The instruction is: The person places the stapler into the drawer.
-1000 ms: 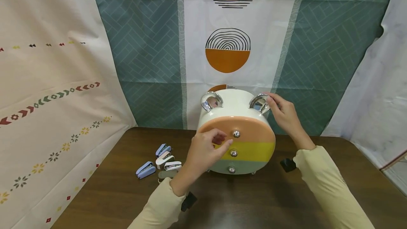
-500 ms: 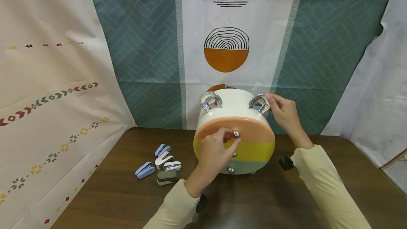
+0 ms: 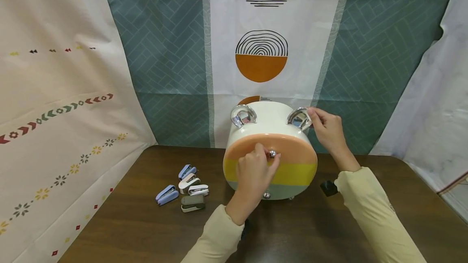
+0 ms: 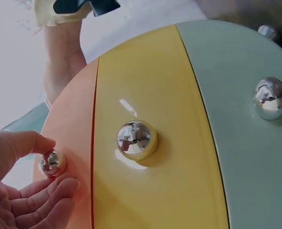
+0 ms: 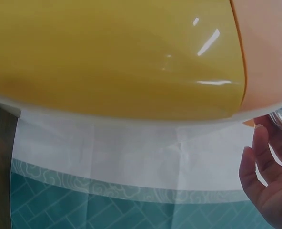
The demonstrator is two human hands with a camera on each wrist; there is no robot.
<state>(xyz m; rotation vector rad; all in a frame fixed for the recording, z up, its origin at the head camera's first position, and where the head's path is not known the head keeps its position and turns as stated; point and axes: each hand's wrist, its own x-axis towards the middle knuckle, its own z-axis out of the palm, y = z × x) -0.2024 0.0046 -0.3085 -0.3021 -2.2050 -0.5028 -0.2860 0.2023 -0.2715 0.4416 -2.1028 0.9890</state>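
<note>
A small round-fronted drawer cabinet (image 3: pixel 270 117) stands on the table, white-bodied with orange, yellow and green drawer fronts. My left hand (image 3: pixel 254 173) pinches the silver knob (image 4: pixel 53 163) of the orange top drawer between thumb and finger; the other fingers curl below it in the left wrist view. The middle knob (image 4: pixel 137 139) and the lower knob (image 4: pixel 270 98) are untouched. With thumb and fingers my right hand (image 3: pixel 328 131) holds the right silver ear-shaped ring (image 3: pixel 300 118) on top. A matching left ring (image 3: pixel 243 116) is free. All drawers look closed.
Left of the cabinet lie several small staplers: a blue one (image 3: pixel 167 195), another blue one (image 3: pixel 187 171), a pinkish one (image 3: pixel 189 183), a white one (image 3: pixel 198 190) and a dark green one (image 3: pixel 192 203). A patterned curtain (image 3: pixel 175 72) hangs behind the brown table (image 3: pixel 139 230).
My left hand has moved right across the cabinet's front and taken hold of the top knob. The right hand has stayed at the ring.
</note>
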